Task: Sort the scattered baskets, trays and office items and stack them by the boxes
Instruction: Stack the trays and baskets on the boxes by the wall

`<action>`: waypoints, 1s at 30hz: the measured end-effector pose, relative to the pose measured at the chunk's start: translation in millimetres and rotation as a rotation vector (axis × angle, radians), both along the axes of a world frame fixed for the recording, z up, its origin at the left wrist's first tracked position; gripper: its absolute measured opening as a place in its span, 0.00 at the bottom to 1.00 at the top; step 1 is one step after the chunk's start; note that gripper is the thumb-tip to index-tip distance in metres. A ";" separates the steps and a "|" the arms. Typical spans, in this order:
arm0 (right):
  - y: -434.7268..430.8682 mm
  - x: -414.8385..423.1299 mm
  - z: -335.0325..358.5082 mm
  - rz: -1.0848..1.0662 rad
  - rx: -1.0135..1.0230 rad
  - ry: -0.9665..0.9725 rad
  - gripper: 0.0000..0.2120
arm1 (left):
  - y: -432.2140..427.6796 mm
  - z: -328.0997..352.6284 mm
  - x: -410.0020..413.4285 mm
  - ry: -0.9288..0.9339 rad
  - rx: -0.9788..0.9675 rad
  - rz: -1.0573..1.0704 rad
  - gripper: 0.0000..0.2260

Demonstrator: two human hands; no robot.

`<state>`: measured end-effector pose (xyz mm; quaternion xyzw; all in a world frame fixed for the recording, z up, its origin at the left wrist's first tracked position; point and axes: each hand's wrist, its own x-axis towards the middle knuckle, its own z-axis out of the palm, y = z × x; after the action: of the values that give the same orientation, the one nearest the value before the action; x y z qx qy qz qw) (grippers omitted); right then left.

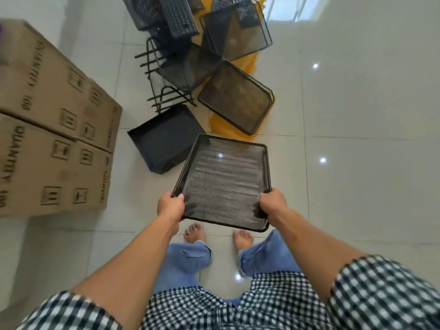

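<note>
The cardboard boxes stand at my left, the solid black tray just beside them. My left hand and right hand clench the mesh tray above the floor. Next, I judge: stack it there. The far pile blurs together.

The tangle of black wire baskets runs off the top edge, so its count cannot be told. The brown cardboard boxes are cut by the left edge, their print smeared. The solid black plastic tray is partly covered by the held black mesh tray. The crumpled yellow plastic sheet lies mostly hidden under another dark mesh tray.
</note>
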<state>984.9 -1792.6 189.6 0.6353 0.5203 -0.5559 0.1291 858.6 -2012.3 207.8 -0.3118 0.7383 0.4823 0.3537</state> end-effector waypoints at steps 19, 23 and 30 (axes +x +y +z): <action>-4.0 -96.3 212.1 0.103 -0.008 0.447 0.15 | -1.8 213.6 -23.8 0.470 -0.282 0.302 0.14; -26.7 -126.7 224.6 0.149 0.079 0.512 0.13 | -26.3 237.2 -39.0 0.543 -0.297 0.353 0.15; -87.1 -186.0 248.1 0.295 0.143 0.601 0.11 | -93.0 259.4 -76.9 0.618 -0.304 0.454 0.16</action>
<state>798.9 -1879.8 437.7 0.3682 0.6590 -0.6558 0.0043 781.7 -2105.3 467.2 -0.3560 0.7852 0.5043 -0.0499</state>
